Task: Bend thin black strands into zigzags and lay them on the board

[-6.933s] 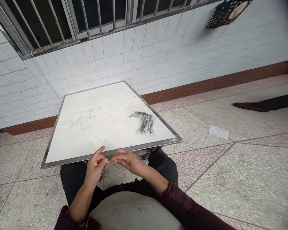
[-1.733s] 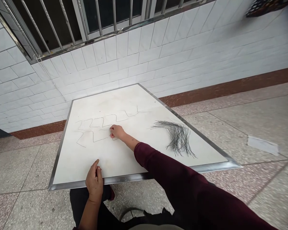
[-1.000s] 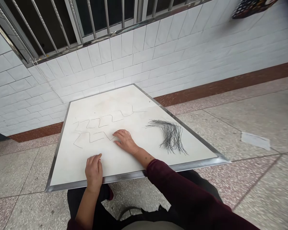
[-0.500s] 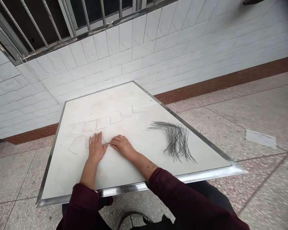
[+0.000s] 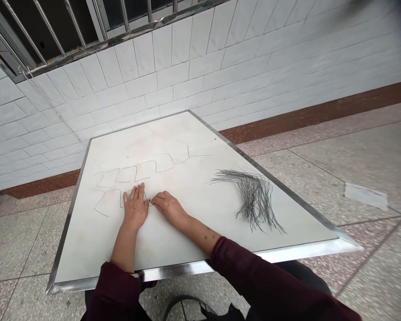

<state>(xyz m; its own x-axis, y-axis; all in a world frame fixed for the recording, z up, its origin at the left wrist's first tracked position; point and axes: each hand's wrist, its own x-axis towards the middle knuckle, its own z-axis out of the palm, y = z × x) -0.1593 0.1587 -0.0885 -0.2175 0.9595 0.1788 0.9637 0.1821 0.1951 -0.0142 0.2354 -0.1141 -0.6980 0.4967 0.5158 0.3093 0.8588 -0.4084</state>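
Single head view: close above tabletop (image 5: 169,245), facing forward-down toward wall (image 5: 173,67).

Two hands (image 5: 136,211) (image 5: 171,208) — one table (image 5: 187,243), one wire heap (image 5: 254,196), one paper (image 5: 366,196).

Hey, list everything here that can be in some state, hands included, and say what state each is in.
Left hand: palm down on the tabletop, fingers extended.
Right hand: fingers curled inward beside the left hand; grip unclear.
Bent strands: laid out in zigzag rows.
Dark bundle: loose, fanned out.
White sheet: lying on the floor.
Window: barred, dark; open or shut unclear.
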